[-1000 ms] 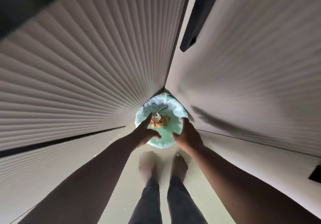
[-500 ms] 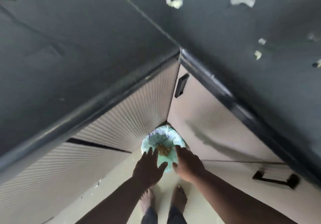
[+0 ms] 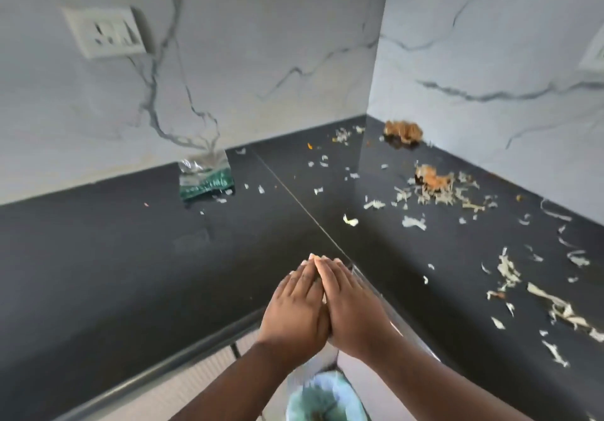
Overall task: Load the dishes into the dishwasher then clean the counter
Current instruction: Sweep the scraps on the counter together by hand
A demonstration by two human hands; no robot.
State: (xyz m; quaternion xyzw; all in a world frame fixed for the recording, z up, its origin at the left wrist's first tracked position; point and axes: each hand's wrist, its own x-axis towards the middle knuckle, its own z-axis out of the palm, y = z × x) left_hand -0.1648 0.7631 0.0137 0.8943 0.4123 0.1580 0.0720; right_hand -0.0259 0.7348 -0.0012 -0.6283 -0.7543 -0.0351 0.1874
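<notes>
Left hand [image 3: 294,309] and right hand [image 3: 351,309] are pressed together, fingers straight, above the black L-shaped stone counter's [image 3: 130,257] inner corner. Pale shredded scraps [image 3: 434,191] litter that counter, right of the hands.

Palms of left hand [image 3: 295,311] and right hand [image 3: 351,309] pressed together, so hidden. Bin [image 3: 327,399] below cut off by bottom edge, partly behind forearms, contents blurred. Print on packet [image 3: 205,178] too blurred to read. Second wall socket [image 3: 595,54] cut by right edge.
</notes>
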